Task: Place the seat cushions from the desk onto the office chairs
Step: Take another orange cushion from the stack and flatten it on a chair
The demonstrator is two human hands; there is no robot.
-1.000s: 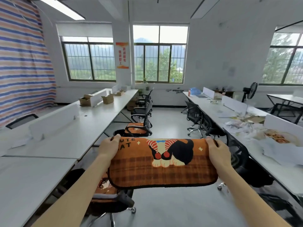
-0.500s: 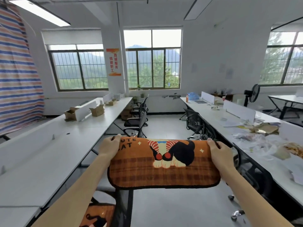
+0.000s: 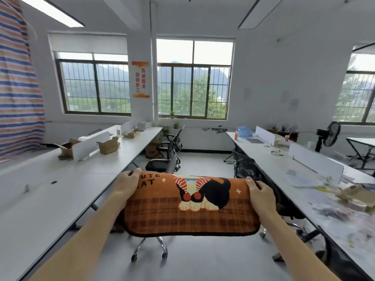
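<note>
- Head view: curled over the far edge at each short end, left hand (image 3: 125,184) and right hand (image 3: 260,194) hold the seat cushion (image 3: 190,205) flat in mid-air, long axis left to right.
- Below it shows an office chair (image 3: 150,248), its wheeled base nearer the left hand; lowering looks like the next move.

Bright, even daylight in my view; wide-angle bend at the edges.
Light pours from the windows (image 3: 194,78) ahead of me, their upper panes blown out to white, and a ceiling strip light (image 3: 52,12) glows up left. Shadows are soft and faint. The clutter (image 3: 349,199) on the right desk (image 3: 274,165) smears with motion blur; walls and desk edges bow outward.
</note>
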